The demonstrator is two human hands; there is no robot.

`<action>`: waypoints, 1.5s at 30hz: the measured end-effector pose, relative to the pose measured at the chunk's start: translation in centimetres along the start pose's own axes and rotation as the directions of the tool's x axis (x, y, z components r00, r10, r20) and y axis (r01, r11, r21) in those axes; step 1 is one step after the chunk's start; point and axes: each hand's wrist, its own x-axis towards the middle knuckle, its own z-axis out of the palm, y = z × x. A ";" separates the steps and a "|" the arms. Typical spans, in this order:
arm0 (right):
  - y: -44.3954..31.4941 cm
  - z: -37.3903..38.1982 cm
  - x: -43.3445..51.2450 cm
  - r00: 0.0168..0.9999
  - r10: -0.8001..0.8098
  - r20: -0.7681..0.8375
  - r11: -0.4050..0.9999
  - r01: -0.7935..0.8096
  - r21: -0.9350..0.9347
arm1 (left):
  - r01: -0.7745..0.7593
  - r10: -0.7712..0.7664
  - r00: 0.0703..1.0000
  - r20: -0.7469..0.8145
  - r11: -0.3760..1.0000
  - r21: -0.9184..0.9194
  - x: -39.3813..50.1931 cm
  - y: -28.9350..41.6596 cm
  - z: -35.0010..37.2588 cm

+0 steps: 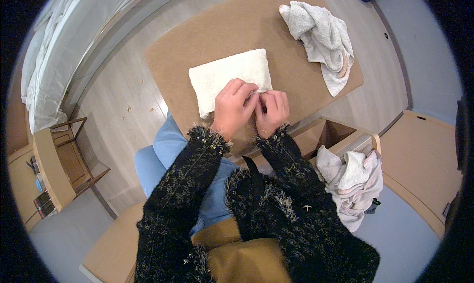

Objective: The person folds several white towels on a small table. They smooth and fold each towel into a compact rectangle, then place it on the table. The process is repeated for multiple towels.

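Observation:
A folded cream terry towel [229, 68] lies flat on the brown padded surface [207, 35] before me. At its near right corner, my left hand [235, 103] pinches the cloth edge between thumb and fingers. Close beside it, my right hand [273, 107] pinches the same corner, and the fingertips of both hands almost meet. The bit of cloth between the fingers is mostly hidden. Farther right, a crumpled grey-white towel [322, 38] with a brownish patch hangs toward the edge of the surface.
Several crumpled whitish cloths [353, 175] drape over an open wooden compartment [318, 135] by my right arm. A small wooden frame [79, 153] and a shelf [55, 168] stand at left. Translucent plastic sheeting [70, 42] borders the floor. Small crumbs [128, 108] dot the floor.

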 end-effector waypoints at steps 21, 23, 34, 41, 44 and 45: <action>2.5 -1.0 -0.2 0.970 0.242 0.034 0.968 -0.244 0.060 | -0.071 0.007 0.985 0.171 0.926 0.371 0.8 0.0 0.7; 2.5 -1.0 -0.1 0.970 0.240 0.045 0.969 -0.242 0.047 | -0.129 0.086 0.986 0.144 0.937 0.324 1.0 0.1 1.4; 2.8 -1.4 1.8 0.800 0.545 0.249 0.838 -0.527 -0.141 | -0.373 0.308 0.927 0.212 0.810 0.453 1.9 -0.8 2.6; 2.6 -3.0 1.0 0.916 0.292 0.274 0.949 -0.243 -0.200 | -0.437 0.413 0.895 0.166 0.740 0.512 2.0 -0.6 1.8; 2.2 -3.6 0.6 0.923 0.201 0.329 0.976 -0.162 -0.144 | -0.332 0.310 0.940 0.142 0.732 0.595 2.1 -0.5 2.0; 2.1 -3.7 0.7 0.925 0.188 0.329 0.980 -0.153 -0.128 | -0.287 0.262 0.956 0.134 0.726 0.625 2.2 -0.5 2.2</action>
